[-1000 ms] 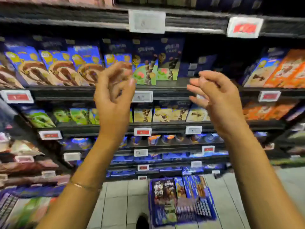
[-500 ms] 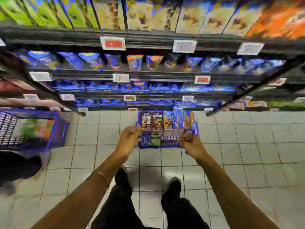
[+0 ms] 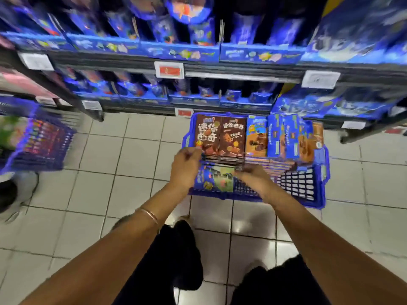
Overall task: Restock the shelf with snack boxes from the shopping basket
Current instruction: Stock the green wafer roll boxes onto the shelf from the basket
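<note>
A blue shopping basket stands on the tiled floor in front of the low shelves. Brown snack boxes and orange and blue boxes stand upright in its far half, and a blue-green box lies flat at the near side. My left hand is at the lower left corner of the brown boxes with its fingers curled. My right hand reaches in at the lower edge of the same boxes. Motion blur hides whether either hand grips a box.
A second purple-blue basket holding goods sits on the floor at the left, next to a dark shoe. The shelves above hold rows of blue packets. My legs in dark trousers stand just behind the basket.
My view swung from the upper shelves down to the floor. Both hands dropped from shelf height to the basket and now reach in among the boxes.
</note>
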`<state>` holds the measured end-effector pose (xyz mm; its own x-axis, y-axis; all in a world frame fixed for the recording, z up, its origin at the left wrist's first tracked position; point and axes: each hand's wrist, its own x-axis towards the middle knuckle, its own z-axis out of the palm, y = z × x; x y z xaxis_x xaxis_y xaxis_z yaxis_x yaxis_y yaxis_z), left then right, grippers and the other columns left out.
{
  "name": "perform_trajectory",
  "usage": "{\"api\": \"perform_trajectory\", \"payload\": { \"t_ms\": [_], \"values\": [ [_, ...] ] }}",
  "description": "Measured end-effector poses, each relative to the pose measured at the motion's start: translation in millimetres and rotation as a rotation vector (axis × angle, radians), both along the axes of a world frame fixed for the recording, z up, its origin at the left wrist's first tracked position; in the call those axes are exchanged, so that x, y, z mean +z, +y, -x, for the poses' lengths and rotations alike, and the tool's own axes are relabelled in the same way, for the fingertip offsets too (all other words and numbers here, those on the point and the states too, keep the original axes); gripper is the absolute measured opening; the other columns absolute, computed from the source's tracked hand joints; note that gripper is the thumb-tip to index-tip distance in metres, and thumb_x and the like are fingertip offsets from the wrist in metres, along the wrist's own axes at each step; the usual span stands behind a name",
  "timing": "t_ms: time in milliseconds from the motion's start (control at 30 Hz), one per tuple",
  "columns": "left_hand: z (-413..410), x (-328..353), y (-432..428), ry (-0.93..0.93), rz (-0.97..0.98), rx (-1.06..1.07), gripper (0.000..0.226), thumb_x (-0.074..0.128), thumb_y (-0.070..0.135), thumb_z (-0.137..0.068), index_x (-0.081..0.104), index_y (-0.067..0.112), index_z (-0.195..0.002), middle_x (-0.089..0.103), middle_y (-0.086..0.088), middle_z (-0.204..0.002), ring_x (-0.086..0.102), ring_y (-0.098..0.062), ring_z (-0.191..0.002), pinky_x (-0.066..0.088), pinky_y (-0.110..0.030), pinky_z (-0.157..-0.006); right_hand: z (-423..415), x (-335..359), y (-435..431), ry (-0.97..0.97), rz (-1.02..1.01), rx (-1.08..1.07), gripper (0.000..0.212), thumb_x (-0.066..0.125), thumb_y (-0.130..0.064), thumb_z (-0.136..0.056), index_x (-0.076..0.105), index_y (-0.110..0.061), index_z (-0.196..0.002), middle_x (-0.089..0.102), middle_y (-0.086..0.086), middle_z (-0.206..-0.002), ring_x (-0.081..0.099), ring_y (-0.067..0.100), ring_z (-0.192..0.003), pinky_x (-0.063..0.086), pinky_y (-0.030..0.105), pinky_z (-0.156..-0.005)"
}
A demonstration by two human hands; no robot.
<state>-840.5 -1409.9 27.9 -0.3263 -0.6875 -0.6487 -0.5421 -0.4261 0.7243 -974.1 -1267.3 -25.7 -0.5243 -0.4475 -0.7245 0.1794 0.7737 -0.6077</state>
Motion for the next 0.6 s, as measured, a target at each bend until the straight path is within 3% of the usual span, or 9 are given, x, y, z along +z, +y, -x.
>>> {"api": "perform_trajectory", "payload": {
  "t_ms": [67,133,167,233,333,367,467,533,600],
  "values": [
    [14.5,-52.0,-6.9,0.055,0.017,0.066,0.025,0.061,0.029,-0.106,0.061,0.02,-0.082,0.077,-0.011,-0.093,0.075,-0.029,-0.087,0.051,-0.031,-0.071,4.1,-57.5,-13.6,-0.092,0.09,0.026,0.038,0.078,-0.016,-0.087,0.069,-0.008,-0.124,0.07,0.001,-0.114,0.065,0.015,-0.102,0.051,0.012,-0.077],
    [26.1,-83.6,-9.5,0.118,-0.001,0.124,0.029,0.056,0.031,-0.109,0.062,0.019,-0.084,0.072,-0.002,-0.076,0.07,-0.018,-0.061,0.045,-0.02,-0.05,2.0,-97.4,-18.2,-0.167,0.13,0.073,0.036,0.078,-0.014,-0.087,0.067,-0.01,-0.121,0.068,0.002,-0.124,0.065,0.015,-0.111,0.054,0.027,-0.095],
    [30.2,-94.9,-8.9,0.133,-0.021,0.143,0.029,0.052,0.034,-0.11,0.065,0.018,-0.09,0.071,0.001,-0.075,0.066,-0.012,-0.052,0.041,-0.017,-0.044,-0.5,-111.8,-17.4,-0.184,0.145,0.075,0.029,0.077,-0.014,-0.087,0.067,-0.014,-0.114,0.068,0.002,-0.123,0.067,0.01,-0.106,0.054,0.028,-0.096],
    [37.2,-112.3,-8.1,0.139,-0.094,0.153,0.035,0.046,0.044,-0.111,0.069,0.017,-0.106,0.072,0.005,-0.08,0.063,-0.007,-0.048,0.038,-0.02,-0.047,-3.1,-134.2,-14.4,-0.185,0.22,0.053,0.021,0.075,-0.009,-0.089,0.069,-0.013,-0.109,0.069,0.004,-0.118,0.069,-0.003,-0.09,0.053,0.012,-0.08],
    [37.1,-120.4,-6.9,0.165,-0.234,0.168,0.042,0.041,0.052,-0.109,0.069,0.022,-0.1,0.071,0.007,-0.087,0.062,-0.009,-0.063,0.034,-0.027,-0.055,-6.2,-148.5,-4.3,-0.181,0.323,0.0,0.032,0.069,-0.002,-0.092,0.066,0.0,-0.124,0.071,0.01,-0.121,0.069,0.013,-0.106,0.053,0.008,-0.076],
    [35.4,-118.5,-5.4,0.188,-0.276,0.181,0.044,0.041,0.054,-0.109,0.066,0.023,-0.093,0.07,0.007,-0.088,0.062,-0.011,-0.068,0.033,-0.027,-0.056,-5.5,-146.5,-1.0,-0.168,0.327,-0.011,0.034,0.068,-0.001,-0.092,0.065,0.002,-0.126,0.073,0.006,-0.115,0.069,0.013,-0.103,0.052,0.008,-0.073],
    [30.2,-103.7,-5.3,0.251,-0.307,0.255,0.041,0.043,0.056,-0.108,0.062,0.024,-0.091,0.069,0.008,-0.081,0.062,-0.011,-0.069,0.032,-0.026,-0.056,5.4,-137.8,6.1,-0.095,0.292,-0.038,0.017,0.071,-0.001,-0.091,0.069,-0.005,-0.107,0.073,-0.014,-0.07,0.064,-0.006,-0.061,0.046,0.007,-0.055],
    [25.2,-91.8,-5.0,0.275,-0.276,0.294,0.038,0.046,0.054,-0.108,0.062,0.024,-0.092,0.07,0.009,-0.076,0.063,-0.01,-0.065,0.033,-0.025,-0.055,12.2,-127.1,13.4,-0.064,0.248,-0.072,0.006,0.075,-0.009,-0.09,0.071,-0.011,-0.093,0.073,-0.003,-0.078,0.064,0.005,-0.067,0.049,0.018,-0.06],
    [21.1,-83.4,-1.9,0.283,-0.207,0.319,0.034,0.049,0.05,-0.108,0.062,0.024,-0.091,0.07,0.01,-0.074,0.063,-0.007,-0.058,0.036,-0.025,-0.057,19.9,-119.9,24.7,-0.036,0.232,-0.093,0.013,0.075,-0.019,-0.091,0.072,-0.011,-0.1,0.075,0.005,-0.095,0.067,0.016,-0.081,0.052,0.027,-0.07]
  ]
}}
